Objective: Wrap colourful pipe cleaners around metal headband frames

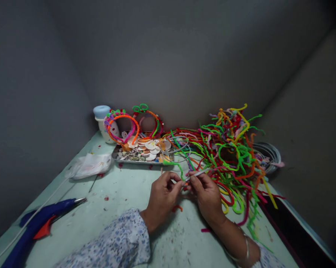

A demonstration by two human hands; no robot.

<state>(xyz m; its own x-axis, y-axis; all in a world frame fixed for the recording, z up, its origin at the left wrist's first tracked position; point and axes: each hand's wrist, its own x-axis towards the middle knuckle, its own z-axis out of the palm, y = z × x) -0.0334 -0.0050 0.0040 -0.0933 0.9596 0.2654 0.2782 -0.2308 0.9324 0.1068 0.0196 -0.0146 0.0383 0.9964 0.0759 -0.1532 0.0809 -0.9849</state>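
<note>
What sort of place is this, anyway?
Probably a small handicraft workspace: there's a tangled heap of multicoloured fuzzy stems, a shallow silver metal tray of pale seashells, and what looks like a blue glue gun with a red-orange trigger.

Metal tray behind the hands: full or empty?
Full, or nearly so: shells lie heaped across the tray, hiding most of its floor.
</note>
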